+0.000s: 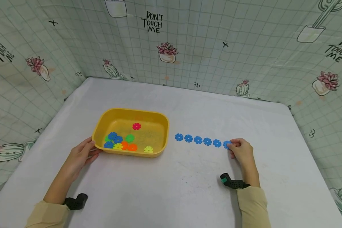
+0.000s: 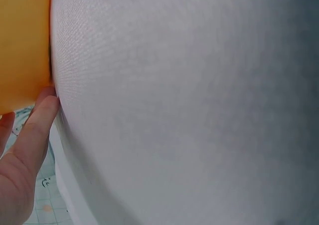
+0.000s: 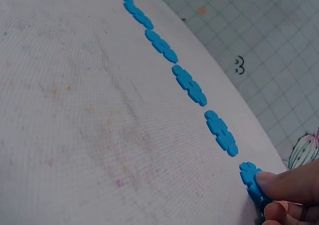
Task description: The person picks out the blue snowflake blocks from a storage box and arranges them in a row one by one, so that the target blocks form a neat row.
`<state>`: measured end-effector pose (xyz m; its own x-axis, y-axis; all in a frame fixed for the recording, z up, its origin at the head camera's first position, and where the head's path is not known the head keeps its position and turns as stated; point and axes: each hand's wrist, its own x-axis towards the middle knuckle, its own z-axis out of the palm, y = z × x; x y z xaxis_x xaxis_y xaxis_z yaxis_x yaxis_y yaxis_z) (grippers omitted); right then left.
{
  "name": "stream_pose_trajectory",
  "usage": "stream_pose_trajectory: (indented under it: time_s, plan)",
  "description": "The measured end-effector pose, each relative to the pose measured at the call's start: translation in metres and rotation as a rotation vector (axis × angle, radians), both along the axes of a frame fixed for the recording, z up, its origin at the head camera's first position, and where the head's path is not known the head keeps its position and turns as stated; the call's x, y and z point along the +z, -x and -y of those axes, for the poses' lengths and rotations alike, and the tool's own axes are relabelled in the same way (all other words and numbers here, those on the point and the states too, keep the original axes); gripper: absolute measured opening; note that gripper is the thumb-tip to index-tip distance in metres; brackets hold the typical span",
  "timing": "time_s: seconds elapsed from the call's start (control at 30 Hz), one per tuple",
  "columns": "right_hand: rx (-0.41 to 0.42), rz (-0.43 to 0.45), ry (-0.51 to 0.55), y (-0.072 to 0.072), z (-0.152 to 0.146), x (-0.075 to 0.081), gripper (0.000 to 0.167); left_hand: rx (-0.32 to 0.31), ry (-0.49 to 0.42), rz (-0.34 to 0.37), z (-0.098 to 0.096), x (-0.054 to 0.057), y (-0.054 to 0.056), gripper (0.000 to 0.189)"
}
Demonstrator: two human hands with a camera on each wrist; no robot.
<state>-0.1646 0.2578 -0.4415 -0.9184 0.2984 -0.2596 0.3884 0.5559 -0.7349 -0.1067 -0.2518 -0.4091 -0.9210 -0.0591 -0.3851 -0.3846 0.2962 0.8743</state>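
"So, how did your hands lie?"
"Your left hand held the near left corner of the yellow tray between thumb and fingers; your right hand pinched a blue disc at the row's right end."
"Which step did you have in hand?"
"Seemingly, adding that sixth disc. Your next move called for settling it flat and letting go without nudging its neighbour."
"And what were you handling?"
"Thin, notched, flower-like pieces, five more lined up on your bench's woven white cover. Your round-cornered tray looked smooth, plastic; beyond hung grid-printed cloth."
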Motion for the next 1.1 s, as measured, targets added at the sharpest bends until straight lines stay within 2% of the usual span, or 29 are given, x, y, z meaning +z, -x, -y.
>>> stream_pose_trajectory:
  time_s: [0.37, 0.63, 1.1]
  plan:
    - [0.039, 0.041, -0.024, 0.005, 0.002, 0.002, 0.025, 0.005, -0.008, 0.013, 0.002, 0.0, 0.001, 0.065]
    - [0.125, 0.056, -0.075, 0.003, 0.001, 0.01, 0.023, 0.012, -0.005, 0.023, 0.001, -0.001, 0.002, 0.065]
    - [0.106, 0.039, -0.105, 0.004, 0.002, 0.005, 0.023, 0.015, 0.002, 0.019, 0.001, 0.0, 0.002, 0.065]
